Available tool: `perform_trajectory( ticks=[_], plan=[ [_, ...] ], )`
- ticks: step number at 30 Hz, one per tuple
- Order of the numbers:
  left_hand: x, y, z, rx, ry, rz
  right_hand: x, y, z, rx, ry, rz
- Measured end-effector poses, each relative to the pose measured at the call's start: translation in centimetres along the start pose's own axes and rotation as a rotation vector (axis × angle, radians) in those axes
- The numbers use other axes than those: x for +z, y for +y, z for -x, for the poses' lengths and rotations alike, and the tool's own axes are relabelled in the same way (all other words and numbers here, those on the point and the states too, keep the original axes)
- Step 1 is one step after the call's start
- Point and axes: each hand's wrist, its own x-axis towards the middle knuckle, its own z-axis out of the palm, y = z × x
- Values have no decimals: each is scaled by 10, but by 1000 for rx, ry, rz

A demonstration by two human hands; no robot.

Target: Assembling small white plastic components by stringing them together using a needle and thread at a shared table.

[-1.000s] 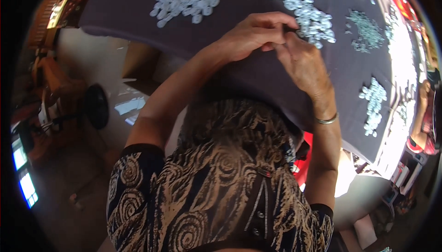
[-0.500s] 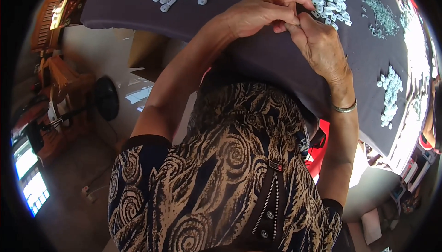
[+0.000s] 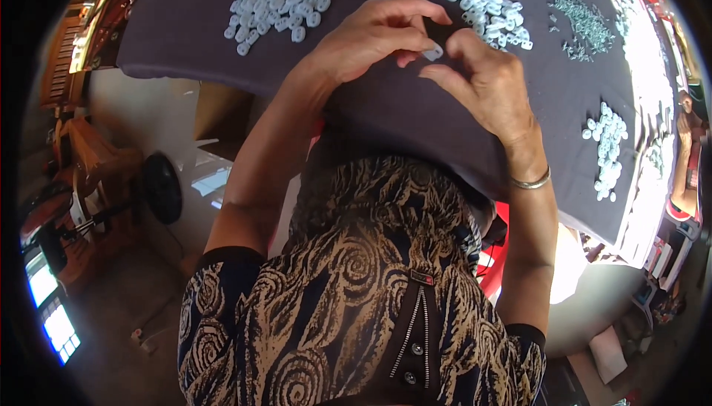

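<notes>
My left hand (image 3: 367,44) pinches a small white plastic piece (image 3: 433,53) between thumb and fingertips, above the near edge of the dark cloth-covered table (image 3: 415,109). To its right, my right hand (image 3: 495,88) is open, thumb and forefinger spread apart and facing that piece without touching it. Beyond my left hand lies a heap of similar white oval pieces (image 3: 278,7). Another heap of white pieces (image 3: 486,11) spreads out just behind my right hand.
Farther right is a scatter of tiny metal parts (image 3: 582,26). A small pile of pale pieces (image 3: 608,150) lies near the table's right side, beside a brightly sunlit strip. Another person's arm (image 3: 684,161) shows at the far right. A cardboard box (image 3: 221,120) stands below the table's left edge.
My hands were together at the fingertips; now they are apart, with the white piece visible in my left hand. The view has shifted, so the table appears slightly lower and farther left.
</notes>
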Motion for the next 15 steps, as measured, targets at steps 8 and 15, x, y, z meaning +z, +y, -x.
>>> perform_trajectory(
  ticks=[8,15],
  plan=[
    [-51,2,10,208,419,-762,-54,11,2,240,655,-439],
    [-102,-5,17,402,954,-1434,-138,-65,53,-419,954,-960]
  ],
)
